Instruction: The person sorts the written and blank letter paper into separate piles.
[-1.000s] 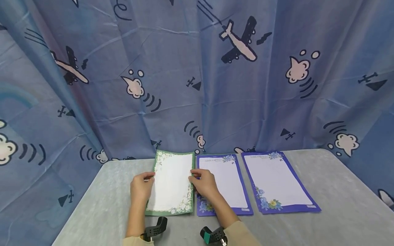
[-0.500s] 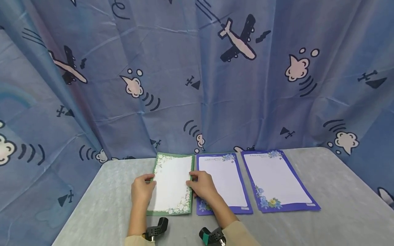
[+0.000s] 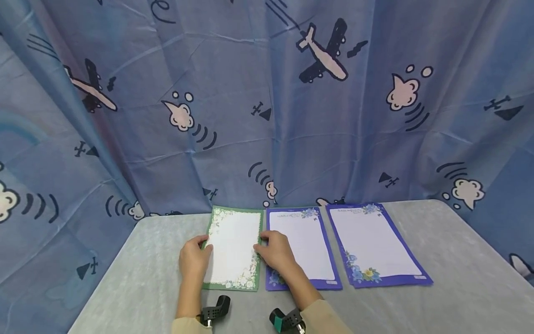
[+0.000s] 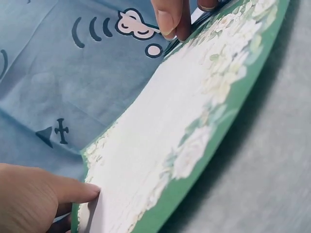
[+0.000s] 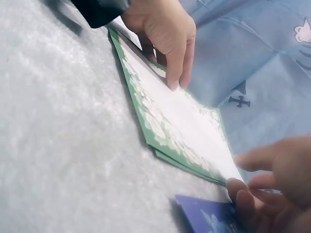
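Green sheets [image 3: 233, 246] lay between the two hands, at the left end of a row of three. Long axis ran away from the person, toward the curtain [image 3: 233, 153], with the near end slightly askew.

Left hand [image 3: 194, 260] pinched the left long edge, thumb on the face. Right hand [image 3: 276, 253] pinched the right long edge opposite. Neither was nearer; both were in contact. Key relation: the grips faced each other across the short width, a little nearer the person than the far end.

Right wrist view: a second green edge showed just below the top one at a corner, so the layers were not flush there. Left wrist view: face bowed, with a shadow on the table beside the green border; lift off the table could not be judged.

Room: tight on the right. The middle purple sheet [image 3: 310, 250] sat just beside the green border, with the right hand over part of it; touch with that sheet unclear. The far purple sheet [image 3: 377, 243] lay beyond. Curtain stood close behind the far edge. Wider margin of table [image 3: 137, 273] to the left; more on the near side.
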`<state>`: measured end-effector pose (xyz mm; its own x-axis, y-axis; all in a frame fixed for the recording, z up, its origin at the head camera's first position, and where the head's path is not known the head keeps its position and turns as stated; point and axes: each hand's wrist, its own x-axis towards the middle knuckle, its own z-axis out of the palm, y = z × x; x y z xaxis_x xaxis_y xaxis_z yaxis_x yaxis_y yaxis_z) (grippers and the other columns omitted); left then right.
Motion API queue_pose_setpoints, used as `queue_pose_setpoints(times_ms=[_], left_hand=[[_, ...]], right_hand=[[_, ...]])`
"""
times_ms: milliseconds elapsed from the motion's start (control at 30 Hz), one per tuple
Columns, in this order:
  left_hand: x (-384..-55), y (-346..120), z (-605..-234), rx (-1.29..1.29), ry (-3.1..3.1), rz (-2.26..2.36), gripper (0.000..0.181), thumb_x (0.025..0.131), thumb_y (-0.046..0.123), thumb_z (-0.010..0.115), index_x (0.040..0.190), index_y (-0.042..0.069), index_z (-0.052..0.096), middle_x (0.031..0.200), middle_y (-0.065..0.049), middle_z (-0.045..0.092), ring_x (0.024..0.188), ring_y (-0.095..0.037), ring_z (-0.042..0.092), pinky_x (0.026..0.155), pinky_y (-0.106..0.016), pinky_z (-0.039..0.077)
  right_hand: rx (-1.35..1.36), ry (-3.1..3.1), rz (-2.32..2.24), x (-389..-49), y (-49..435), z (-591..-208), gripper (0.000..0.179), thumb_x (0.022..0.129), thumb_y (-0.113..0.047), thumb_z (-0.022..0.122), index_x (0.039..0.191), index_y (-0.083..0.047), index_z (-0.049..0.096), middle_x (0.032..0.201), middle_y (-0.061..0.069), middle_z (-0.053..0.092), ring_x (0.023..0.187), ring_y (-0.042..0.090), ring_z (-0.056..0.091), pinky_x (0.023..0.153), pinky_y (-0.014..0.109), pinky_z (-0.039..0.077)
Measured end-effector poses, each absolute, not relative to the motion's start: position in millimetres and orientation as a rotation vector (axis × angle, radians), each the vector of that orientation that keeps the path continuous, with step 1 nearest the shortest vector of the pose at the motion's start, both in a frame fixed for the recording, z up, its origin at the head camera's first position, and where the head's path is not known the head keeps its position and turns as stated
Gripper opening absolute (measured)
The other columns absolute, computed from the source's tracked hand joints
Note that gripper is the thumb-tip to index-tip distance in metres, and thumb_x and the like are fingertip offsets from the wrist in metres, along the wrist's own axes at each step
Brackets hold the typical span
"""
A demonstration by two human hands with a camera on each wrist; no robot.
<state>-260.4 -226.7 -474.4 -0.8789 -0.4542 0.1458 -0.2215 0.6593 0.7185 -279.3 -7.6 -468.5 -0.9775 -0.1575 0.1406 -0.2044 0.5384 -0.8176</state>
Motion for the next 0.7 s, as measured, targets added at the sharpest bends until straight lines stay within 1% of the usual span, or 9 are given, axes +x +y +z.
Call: queue_pose_setpoints(times_ms=[167,367,500,567,600,667,700], left_hand=[[-261,-226,-473,0.532,-2.591,-1.014,0.031,0.09,0.01,0.07,0.12,0.001,0.072,0.12,-0.023,0.072,0.112,-0.041,0.066,0.092,-0.055,0.051],[-262,-227,-467,0.505,-2.64,-0.97,0.034,0.09,0.011,0.07,0.122,0.0,0.071,0.126,-0.025,0.068,0.119,-0.045,0.062,0.096,-0.057,0.05],[-261,-223,-461,0.487,-2.652,-0.935,0.035,0.091,0.014,0.069,0.122,-0.001,0.07,0.127,-0.027,0.067,0.119,-0.048,0.061,0.094,-0.059,0.05],[-261,-218,-457,0.471,-2.645,-0.93,0.034,0.092,0.015,0.069,0.122,0.0,0.07,0.126,-0.027,0.067,0.119,-0.048,0.061,0.093,-0.059,0.05],[-261,-214,-455,0.454,-2.64,-0.935,0.033,0.092,0.016,0.069,0.121,0.0,0.07,0.126,-0.026,0.067,0.118,-0.048,0.061,0.093,-0.059,0.05],[-261,-204,-450,0.404,-2.634,-0.983,0.032,0.093,0.017,0.068,0.121,0.002,0.071,0.124,-0.024,0.069,0.115,-0.044,0.063,0.091,-0.057,0.052],[-261,-198,-448,0.365,-2.632,-1.012,0.031,0.093,0.017,0.068,0.12,0.003,0.072,0.122,-0.022,0.07,0.112,-0.042,0.065,0.089,-0.055,0.053]], right_hand=[[0.326,-2.717,1.433,-280,-8,-468,0.039,0.088,-0.015,0.076,0.12,0.005,0.07,0.119,0.023,0.072,0.115,0.04,0.066,0.092,0.05,0.057],[0.334,-2.718,1.424,-280,-9,-461,0.038,0.09,-0.019,0.075,0.121,0.002,0.07,0.122,0.021,0.072,0.118,0.039,0.065,0.094,0.051,0.056],[0.344,-2.703,1.469,-278,-4,-452,0.038,0.091,-0.021,0.073,0.123,0.0,0.07,0.124,0.018,0.071,0.12,0.038,0.065,0.096,0.05,0.055],[0.344,-2.697,1.491,-277,1,-447,0.037,0.092,-0.021,0.072,0.124,-0.001,0.069,0.125,0.017,0.071,0.114,0.035,0.068,0.093,0.047,0.057],[0.342,-2.694,1.5,-276,4,-445,0.037,0.093,-0.021,0.072,0.123,-0.001,0.07,0.125,0.016,0.071,0.108,0.032,0.07,0.088,0.044,0.059],[0.339,-2.669,1.529,-276,11,-441,0.035,0.093,-0.019,0.071,0.122,-0.001,0.071,0.123,0.016,0.072,0.088,0.027,0.072,0.073,0.039,0.059],[0.339,-2.654,1.529,-276,15,-439,0.034,0.093,-0.019,0.071,0.121,-0.001,0.071,0.122,0.016,0.072,0.079,0.022,0.071,0.067,0.035,0.057]])
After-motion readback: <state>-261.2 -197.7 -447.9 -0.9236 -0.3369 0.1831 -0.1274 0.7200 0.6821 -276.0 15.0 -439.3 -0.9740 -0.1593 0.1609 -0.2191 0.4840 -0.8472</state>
